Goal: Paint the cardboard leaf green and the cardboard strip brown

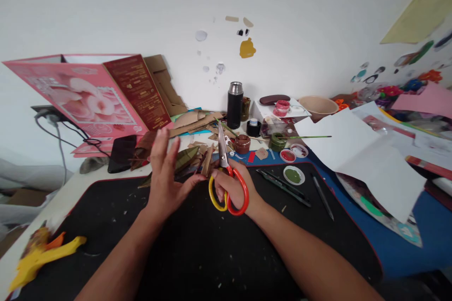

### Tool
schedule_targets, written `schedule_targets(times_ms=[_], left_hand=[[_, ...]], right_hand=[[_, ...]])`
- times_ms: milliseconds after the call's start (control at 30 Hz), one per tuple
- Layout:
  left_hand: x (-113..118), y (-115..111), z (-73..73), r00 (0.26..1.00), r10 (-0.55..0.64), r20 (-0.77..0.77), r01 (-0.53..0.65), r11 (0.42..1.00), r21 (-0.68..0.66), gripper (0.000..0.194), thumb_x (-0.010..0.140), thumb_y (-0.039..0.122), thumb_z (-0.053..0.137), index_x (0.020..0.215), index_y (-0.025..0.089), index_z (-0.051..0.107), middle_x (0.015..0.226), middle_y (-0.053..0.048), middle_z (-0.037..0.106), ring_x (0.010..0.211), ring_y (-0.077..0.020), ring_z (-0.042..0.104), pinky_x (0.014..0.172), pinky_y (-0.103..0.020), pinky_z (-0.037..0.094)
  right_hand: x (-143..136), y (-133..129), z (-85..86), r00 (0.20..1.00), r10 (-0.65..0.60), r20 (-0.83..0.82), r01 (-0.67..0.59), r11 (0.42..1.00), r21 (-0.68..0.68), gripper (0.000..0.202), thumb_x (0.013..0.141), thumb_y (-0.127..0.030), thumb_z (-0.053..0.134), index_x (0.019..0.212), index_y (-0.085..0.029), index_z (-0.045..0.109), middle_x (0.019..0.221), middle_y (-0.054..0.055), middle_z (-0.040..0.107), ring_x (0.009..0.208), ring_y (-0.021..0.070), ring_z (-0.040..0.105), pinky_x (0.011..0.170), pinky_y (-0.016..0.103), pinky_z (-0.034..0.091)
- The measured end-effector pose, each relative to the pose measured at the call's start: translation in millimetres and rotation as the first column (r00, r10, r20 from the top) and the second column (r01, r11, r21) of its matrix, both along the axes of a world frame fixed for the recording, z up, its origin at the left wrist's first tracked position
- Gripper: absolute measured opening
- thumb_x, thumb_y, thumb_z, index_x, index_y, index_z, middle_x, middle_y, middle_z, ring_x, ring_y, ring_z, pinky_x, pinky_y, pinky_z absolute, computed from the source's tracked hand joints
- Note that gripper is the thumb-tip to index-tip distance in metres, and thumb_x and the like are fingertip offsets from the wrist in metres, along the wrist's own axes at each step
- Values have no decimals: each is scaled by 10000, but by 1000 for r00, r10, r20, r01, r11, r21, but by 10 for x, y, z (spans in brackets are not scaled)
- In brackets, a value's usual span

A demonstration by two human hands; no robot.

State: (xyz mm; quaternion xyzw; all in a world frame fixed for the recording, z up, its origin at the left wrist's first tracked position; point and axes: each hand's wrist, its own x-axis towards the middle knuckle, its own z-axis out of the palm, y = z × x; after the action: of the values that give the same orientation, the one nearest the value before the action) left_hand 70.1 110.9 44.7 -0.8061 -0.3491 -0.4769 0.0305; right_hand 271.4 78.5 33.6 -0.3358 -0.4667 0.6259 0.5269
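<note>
My left hand is raised over the back of the black mat, its fingers stretched apart and nothing visibly held. The tip of its thumb comes close to some narrow cardboard strips. In my right hand is a pair of scissors with one red and one yellow handle loop. The metal blades point up and away from me and look shut. Behind the hands lies a heap of cardboard scraps, with an olive-green painted piece beside my left hand. My right fingertips are partly hidden behind the handles.
A pink box and a phone stand at the left. A black thermos, paint jars and a lid of green paint sit behind and right. Pens lie on the mat. A yellow glue gun is front left.
</note>
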Motion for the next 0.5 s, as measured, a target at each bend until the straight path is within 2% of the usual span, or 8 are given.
schedule_targets(times_ms=[33,100,200,267,333,400,500], left_hand=[[30,-18,14,999,-33,-40,34,999,30,938,916,616,737,1701,367,288,1774,-156,280,1616,-433,282,1279,-667,269],[84,-56,32,987,-127,-94,128,992,4,778,983,636,629,1659,325,402,1660,-176,482,1501,-390,489,1206,-594,418],[140,-108,31,969,-242,-58,234,966,-110,580,1057,544,563,1568,270,539,1448,-167,682,1300,-311,667,1074,-463,546],[165,-138,25,967,-254,17,254,954,-158,441,1090,419,543,1484,237,622,1350,-151,743,1210,-275,717,1009,-401,578],[190,-167,27,974,-213,79,224,956,-188,344,1096,313,519,1359,204,713,1257,-139,784,1113,-251,751,941,-356,596],[219,-195,42,982,-157,110,177,961,-213,309,1089,253,504,1201,184,784,1076,-114,819,933,-219,771,824,-308,602],[259,-227,69,989,-82,123,108,969,-224,321,1074,224,503,1021,169,815,800,-66,771,703,-180,727,671,-263,569]], right_hand=[[-4,-7,6,1000,0,7,0,1000,5,443,848,-589,787,856,-234,523,468,-89,551,355,104,475,391,209,413],[-17,-20,19,1000,6,20,-6,1000,2,451,850,-608,782,872,-233,534,469,-92,544,351,105,473,389,212,409],[-37,-36,38,999,24,41,-24,1000,-8,423,851,-580,793,878,-225,564,466,-94,528,357,109,473,392,217,408],[-47,-43,46,999,22,50,-22,1000,-3,397,853,-546,802,874,-223,572,467,-94,528,366,109,477,394,215,408],[-56,-48,49,998,15,56,-15,1000,0,377,857,-523,802,877,-223,574,474,-93,535,374,108,480,397,210,410],[-66,-52,49,998,11,60,-11,1000,-2,366,861,-514,797,881,-222,578,481,-96,535,374,103,474,397,206,412],[-80,-58,54,997,-2,71,2,1000,-6,359,855,-508,795,899,-218,587,489,-102,532,375,99,469,397,201,410]])
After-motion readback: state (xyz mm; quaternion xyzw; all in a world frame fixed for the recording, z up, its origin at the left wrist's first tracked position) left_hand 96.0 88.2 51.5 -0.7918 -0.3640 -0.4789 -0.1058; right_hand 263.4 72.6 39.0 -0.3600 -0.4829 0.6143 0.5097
